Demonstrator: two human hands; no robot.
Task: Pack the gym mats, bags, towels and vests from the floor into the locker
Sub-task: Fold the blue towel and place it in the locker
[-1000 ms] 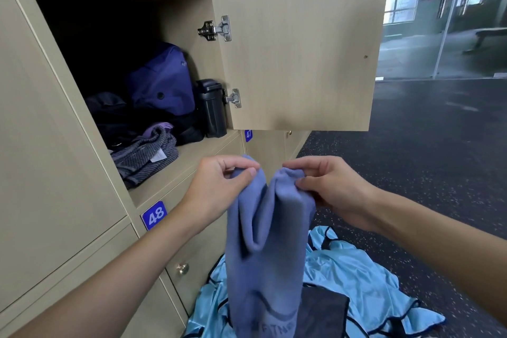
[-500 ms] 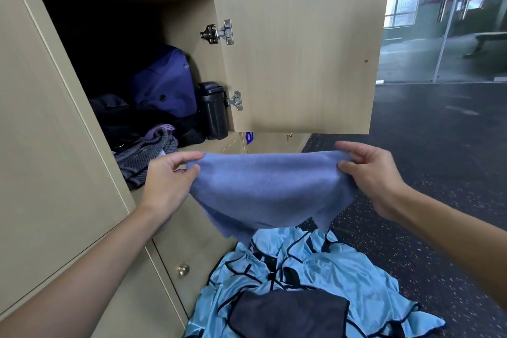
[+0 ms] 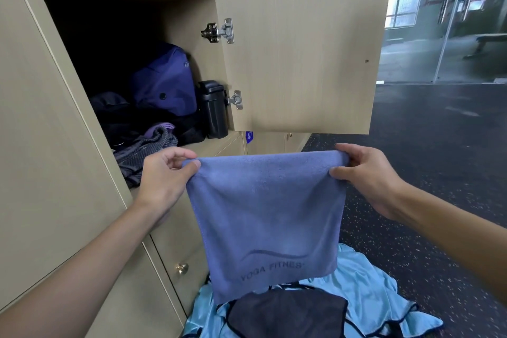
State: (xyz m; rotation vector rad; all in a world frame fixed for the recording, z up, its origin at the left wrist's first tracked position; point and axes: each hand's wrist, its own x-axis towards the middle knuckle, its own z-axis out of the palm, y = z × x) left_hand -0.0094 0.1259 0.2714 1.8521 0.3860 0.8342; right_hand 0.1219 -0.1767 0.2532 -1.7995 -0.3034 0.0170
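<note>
- The locker [image 3: 189,68] stood open, up and to the left of the person. A purple bag [image 3: 164,82] and a black bottle [image 3: 214,110] filled its back, and the bare strip of shelf at the front right looked like the free room.
- The locker door [image 3: 301,49] stood swung out to the right, its lower edge just above the towel, so a straight lift would probably meet it.
- The blue towel [image 3: 269,214] hung spread flat in the air in front of the lockers. Its top edge ran left to right about level with the shelf lip.
- Pale blue vests [image 3: 365,296] lay on the floor beneath it, not yet packed.
- The left hand [image 3: 164,175] pinched the towel's top left corner. It was the nearer hand to the opening, just beside a grey striped cloth [image 3: 142,151] at the shelf lip.
- The right hand [image 3: 367,175] pinched the top right corner, farther out, and would need to swing leftward under the door.
</note>
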